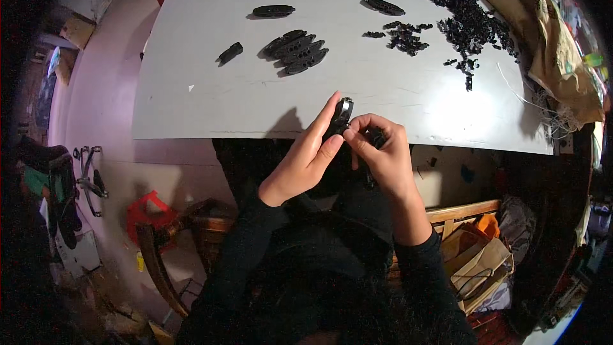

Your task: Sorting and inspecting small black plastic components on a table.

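One white table (217, 112) takes up most of the view, its near edge running just beyond my lap. A brown sack (536, 35) lies slumped along the table's far right side. At near right, below table level, I note a wooden chair (469, 211) with folded cardboard (482, 268) beside its top rail. A dense pile of small black parts (472, 22) spreads over the far right of the table. At near left, a red plastic object (151, 217) sits below table level.

My left hand (303, 160) grips a black oblong piece (344, 110), thumb on the near side, fingers extended along its left. My right hand (391, 153) is curled around small dark pieces (377, 135), thumb and forefinger meeting at the right edge of the held piece; what lies between those fingertips is hidden. The oblong piece is tilted, raised above the near edge of the table, about midway across.

Left of centre, farther off, several black oval pieces (297, 51) lie side by side, touching. A smaller group of black parts (407, 38) lies left of the large pile. Two single oval pieces lie apart: one far left of centre (273, 11), one far right (385, 6). A shorter black piece (230, 53) lies left of the group of ovals. Smallest item noted: a white scrap (191, 88) on the left.
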Motion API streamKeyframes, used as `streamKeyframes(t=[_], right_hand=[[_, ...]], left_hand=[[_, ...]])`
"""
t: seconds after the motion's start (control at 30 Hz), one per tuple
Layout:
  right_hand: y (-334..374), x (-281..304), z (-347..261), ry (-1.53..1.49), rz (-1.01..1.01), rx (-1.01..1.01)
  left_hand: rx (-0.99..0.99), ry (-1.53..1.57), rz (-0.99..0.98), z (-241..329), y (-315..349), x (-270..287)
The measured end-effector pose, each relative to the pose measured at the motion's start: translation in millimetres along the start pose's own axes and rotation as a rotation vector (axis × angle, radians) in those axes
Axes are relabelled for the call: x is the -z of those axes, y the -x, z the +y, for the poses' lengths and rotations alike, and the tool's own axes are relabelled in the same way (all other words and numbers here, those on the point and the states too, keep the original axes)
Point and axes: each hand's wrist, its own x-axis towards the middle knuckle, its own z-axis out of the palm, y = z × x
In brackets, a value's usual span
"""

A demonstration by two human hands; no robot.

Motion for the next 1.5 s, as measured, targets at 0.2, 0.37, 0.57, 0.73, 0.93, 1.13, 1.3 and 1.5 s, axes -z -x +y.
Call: streamKeyframes(t=[0.2, 0.37, 0.57, 0.73, 0.93, 1.13, 1.3, 1.5], right_hand=[[2, -1, 3, 0.011, -0.007, -0.003], [1, 0, 5, -0.080, -0.071, -0.022], [18, 1, 28, 0.181, -0.214, 0.075], [-26, 26, 3, 0.398, -0.279, 0.124], [-144, 62, 1, 1.159, 0.451, 0.528], [-141, 66, 7, 1.401, 0.430, 0.596], [-74, 40, 4, 0.192, 0.082, 0.198], [-27, 10, -8, 0.107, -0.145, 0.149]], left_hand=[[0.007, -0.002, 0.004, 6, 2, 0], [-0.043, -0.177, -0.032, 14, 8, 1], [0.128, -0.391, -0.178, 19, 30, 10], [-0.061, -0.744, 0.101, 11, 10, 47], [-0.095, -1.294, 0.483, -6, -76, 42], [-0.183, -1.255, 0.452, -16, -72, 40], [0.034, 0.112, 0.285, -19, -41, 41], [-0.014, -0.036, 0.106, 1, -31, 18]])
